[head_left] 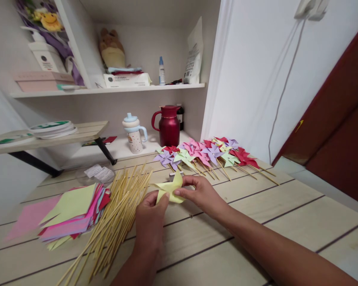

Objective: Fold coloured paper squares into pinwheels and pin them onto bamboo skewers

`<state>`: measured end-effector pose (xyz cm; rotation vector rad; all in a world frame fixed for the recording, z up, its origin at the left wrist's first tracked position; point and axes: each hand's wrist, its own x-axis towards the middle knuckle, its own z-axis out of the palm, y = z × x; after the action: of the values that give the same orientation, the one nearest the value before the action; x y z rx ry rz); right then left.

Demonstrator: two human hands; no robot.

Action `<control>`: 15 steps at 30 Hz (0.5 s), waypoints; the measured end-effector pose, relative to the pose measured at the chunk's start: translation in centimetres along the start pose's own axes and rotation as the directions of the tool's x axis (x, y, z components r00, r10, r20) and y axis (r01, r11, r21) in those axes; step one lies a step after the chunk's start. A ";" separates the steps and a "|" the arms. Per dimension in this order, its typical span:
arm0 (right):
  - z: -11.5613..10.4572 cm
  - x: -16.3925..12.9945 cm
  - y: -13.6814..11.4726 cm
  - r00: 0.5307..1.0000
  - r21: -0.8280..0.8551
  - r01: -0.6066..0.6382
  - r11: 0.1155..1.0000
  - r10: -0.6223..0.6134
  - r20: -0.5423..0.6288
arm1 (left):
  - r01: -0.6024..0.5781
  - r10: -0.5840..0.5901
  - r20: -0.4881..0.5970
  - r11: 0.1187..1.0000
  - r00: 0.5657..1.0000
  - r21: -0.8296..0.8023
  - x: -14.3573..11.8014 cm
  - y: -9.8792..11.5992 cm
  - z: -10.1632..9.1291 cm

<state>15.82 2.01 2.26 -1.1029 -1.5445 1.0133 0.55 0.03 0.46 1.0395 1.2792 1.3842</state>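
Between my two hands, above the slatted table, is a yellow paper pinwheel (170,186) with its blades folded in. My left hand (151,210) pinches its lower left side with thumb and fingers. From the right, my right hand (198,192) grips the pinwheel near its centre, the thumb pressed on the folded paper. Whether a pin sits at the centre is hidden by the fingers. Left of my hands lies a loose heap of thin wooden sticks (119,214). Beyond it is a stack of cut coloured paper sheets (74,206), yellow on top.
Finished pinwheels on sticks (209,153) lie in a pile at the back right. A clear round container (98,174) stands behind the paper. A red jug (169,127) and a speckled cup (135,137) stand at the back, near a small raised stand (92,128) at left.
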 end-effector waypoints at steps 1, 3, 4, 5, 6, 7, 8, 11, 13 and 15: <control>0.1 0.0 0.0 1.000 -0.004 0.001 1.000 -0.001 -0.002 | 0.002 -0.002 -0.003 1.000 1.000 -0.001 0.0 0.0 0.0; 0.1 0.0 0.1 1.000 -0.013 -0.002 1.000 0.002 -0.009 | 0.008 -0.008 -0.005 1.000 1.000 -0.004 -0.1 0.1 0.1; 0.2 0.0 0.1 1.000 -0.017 -0.007 1.000 0.007 -0.013 | 0.011 -0.011 -0.005 1.000 1.000 -0.006 -0.2 0.2 0.2; 0.2 0.0 0.1 1.000 -0.021 -0.014 1.000 0.013 -0.015 | 0.015 -0.015 -0.005 1.000 1.000 -0.008 -0.3 0.2 0.3; 0.2 0.0 0.1 1.000 -0.023 -0.021 1.000 0.021 -0.017 | 0.020 -0.020 -0.005 1.000 1.000 -0.010 -0.3 0.2 0.4; 0.2 0.0 0.1 0.999 -0.023 -0.029 0.999 0.029 -0.018 | 0.024 -0.024 -0.005 1.000 1.000 -0.012 -0.4 0.3 0.5; 0.3 -0.1 0.1 0.999 -0.022 -0.036 0.999 0.036 -0.019 | 0.029 -0.029 -0.005 0.999 1.000 -0.014 -0.5 0.3 0.5; 0.4 -0.2 0.0 0.999 -0.011 -0.043 0.999 0.043 -0.029 | 0.038 -0.038 0.005 0.999 0.999 -0.030 -0.8 0.4 0.7; 0.4 -0.2 -0.1 0.998 0.003 -0.045 0.999 0.045 -0.033 | 0.043 -0.042 0.019 0.998 0.999 -0.043 -0.8 0.4 0.7; 0.5 -0.3 -0.1 0.998 0.018 -0.048 0.999 0.049 -0.033 | 0.049 -0.047 0.031 0.997 0.998 -0.058 -0.8 0.4 0.6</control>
<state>15.39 1.70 2.17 -1.1446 -1.4859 1.0340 1.25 -0.62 0.90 0.9805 1.2269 1.3571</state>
